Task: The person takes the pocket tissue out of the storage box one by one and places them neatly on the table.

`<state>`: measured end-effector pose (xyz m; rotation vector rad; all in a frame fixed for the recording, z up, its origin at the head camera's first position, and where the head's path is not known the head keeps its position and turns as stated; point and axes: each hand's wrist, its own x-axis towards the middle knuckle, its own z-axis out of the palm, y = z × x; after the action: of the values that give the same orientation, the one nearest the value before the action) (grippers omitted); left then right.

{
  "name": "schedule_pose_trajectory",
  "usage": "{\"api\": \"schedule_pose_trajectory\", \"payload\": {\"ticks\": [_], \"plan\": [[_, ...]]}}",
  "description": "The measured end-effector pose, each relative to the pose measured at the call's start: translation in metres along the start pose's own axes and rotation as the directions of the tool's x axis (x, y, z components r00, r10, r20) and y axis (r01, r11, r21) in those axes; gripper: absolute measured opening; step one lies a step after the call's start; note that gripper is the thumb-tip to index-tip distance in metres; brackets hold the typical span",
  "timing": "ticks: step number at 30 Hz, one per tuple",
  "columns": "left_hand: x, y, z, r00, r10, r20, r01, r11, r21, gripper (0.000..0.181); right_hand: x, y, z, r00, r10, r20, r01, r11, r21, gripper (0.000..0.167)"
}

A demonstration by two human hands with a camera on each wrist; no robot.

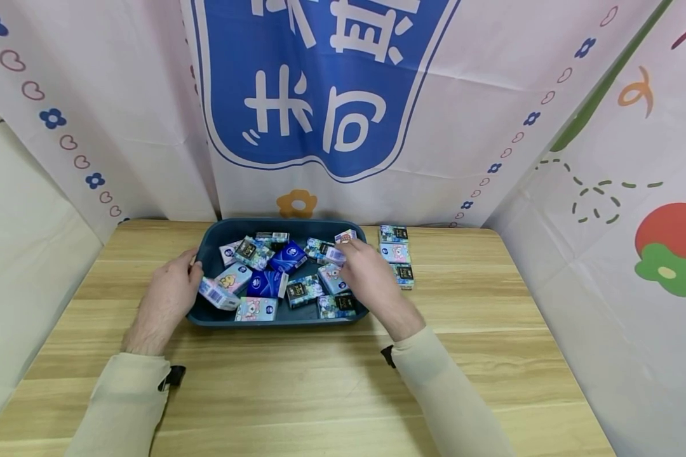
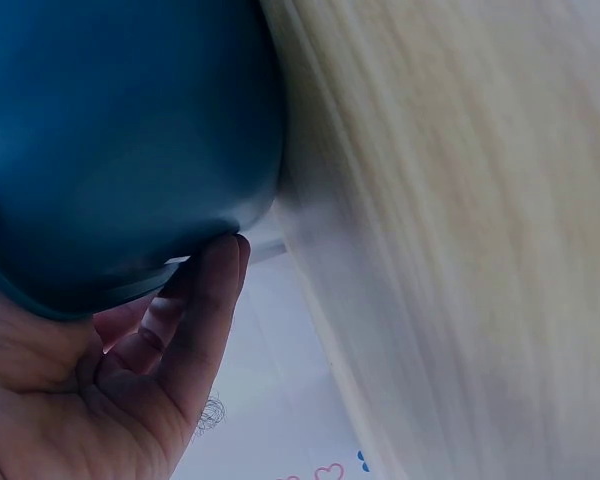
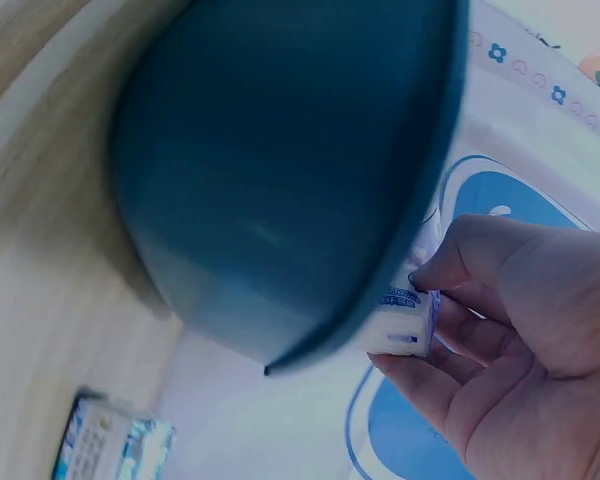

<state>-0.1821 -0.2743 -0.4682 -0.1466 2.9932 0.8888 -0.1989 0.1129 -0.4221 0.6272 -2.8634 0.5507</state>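
A dark teal plastic bin holds several small pocket tissue packs in blue, light blue and floral wrappers. My left hand grips the bin's left end at the rim; in the left wrist view, its fingers curl against the outer wall. Over the bin's right end, my right hand pinches a tissue pack between thumb and fingers, just past the rim in the right wrist view. A light blue tissue pack leans at the bin's left side, near the left thumb.
Right of the bin, a column of tissue packs lies on the wooden table: a floral pack at the back, a light blue pack and another floral pack in front. A printed cloth hangs behind the table.
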Motion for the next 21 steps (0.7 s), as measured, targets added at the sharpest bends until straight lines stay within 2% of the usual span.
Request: {"api": "schedule_pose_trajectory", "payload": {"ticks": [14, 21], "plan": [[0.001, -0.001, 0.000, 1.000, -0.009, 0.008, 0.009, 1.000, 0.006, 0.060, -0.024, 0.015, -0.023, 0.999, -0.016, -0.035, 0.015, 0.999, -0.028, 0.044], [0.000, -0.001, -0.001, 1.000, -0.003, 0.006, 0.003, 1.000, 0.004, 0.060, -0.034, 0.027, -0.031, 1.000, 0.017, -0.021, -0.017, 1.000, -0.025, 0.046]]}}
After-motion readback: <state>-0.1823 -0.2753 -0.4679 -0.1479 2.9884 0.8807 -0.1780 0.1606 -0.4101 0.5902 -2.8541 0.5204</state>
